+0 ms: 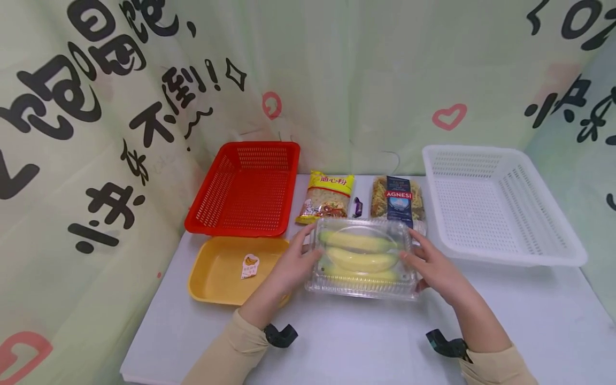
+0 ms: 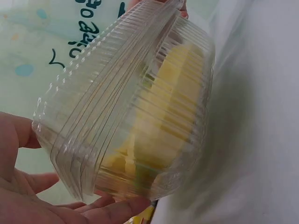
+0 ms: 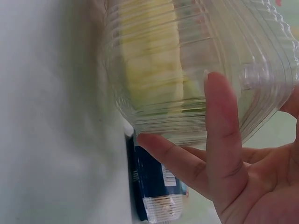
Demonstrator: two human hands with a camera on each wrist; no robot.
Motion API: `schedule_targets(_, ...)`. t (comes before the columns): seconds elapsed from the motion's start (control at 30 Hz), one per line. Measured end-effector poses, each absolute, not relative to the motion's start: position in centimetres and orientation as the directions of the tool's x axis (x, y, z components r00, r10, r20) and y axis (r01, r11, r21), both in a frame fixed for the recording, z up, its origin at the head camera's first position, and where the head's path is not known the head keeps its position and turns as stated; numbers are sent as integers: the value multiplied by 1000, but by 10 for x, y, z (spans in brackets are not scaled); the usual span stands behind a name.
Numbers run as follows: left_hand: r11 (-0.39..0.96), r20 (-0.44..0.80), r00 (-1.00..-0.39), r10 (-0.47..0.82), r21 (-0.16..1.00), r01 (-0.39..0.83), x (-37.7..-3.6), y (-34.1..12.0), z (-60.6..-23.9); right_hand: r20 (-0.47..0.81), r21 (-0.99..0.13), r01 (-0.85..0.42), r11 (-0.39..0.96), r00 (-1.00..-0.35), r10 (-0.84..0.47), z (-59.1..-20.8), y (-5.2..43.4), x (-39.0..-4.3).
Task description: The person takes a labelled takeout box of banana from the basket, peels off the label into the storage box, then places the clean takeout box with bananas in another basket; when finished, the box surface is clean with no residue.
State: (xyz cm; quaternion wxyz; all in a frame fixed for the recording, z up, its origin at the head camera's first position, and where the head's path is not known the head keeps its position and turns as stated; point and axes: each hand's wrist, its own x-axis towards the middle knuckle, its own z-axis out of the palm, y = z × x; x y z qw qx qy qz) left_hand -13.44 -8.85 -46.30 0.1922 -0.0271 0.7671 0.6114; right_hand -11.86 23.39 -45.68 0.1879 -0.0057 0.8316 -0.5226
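A clear plastic clamshell box with bananas inside is held between both hands, its lid down over them. My left hand grips the box's left end, thumb on the lid's edge. At the opposite end, my right hand holds it, with the thumb on top. In the left wrist view the box is tilted, and fingers run under its corner. The right wrist view has the fingers spread against the ribbed side wall.
A red basket stands at the back left, behind a yellow tray bearing a banana sticker. Behind the box lie a yellow-topped pasta bag, a small purple wrapper and an AGNESI pasta bag. A white basket stands right.
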Motion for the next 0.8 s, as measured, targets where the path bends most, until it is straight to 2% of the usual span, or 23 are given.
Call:
schedule_targets(0.1, 233, -314, -922, 227, 937, -261, -139, -94, -460, -291, -881, 180, 438, -935, -202, -454, 235, -120)
schedule_targets(0.37, 271, -195, -936, 292, 956, -115, -152, -110, -445, -266, -892, 154, 424, -939, -219, -444, 235, -122)
schedule_targets(0.57, 364, -203, -918, 340, 929, -70, -170, -119, -433, -255, -891, 135, 433, -939, -232, -438, 233, -124)
schedule_targets(0.8, 484, -281, -858, 430, 874, -44, -193, -127, -422, -247, -885, 119, 450, -940, -236, -432, 227, -128)
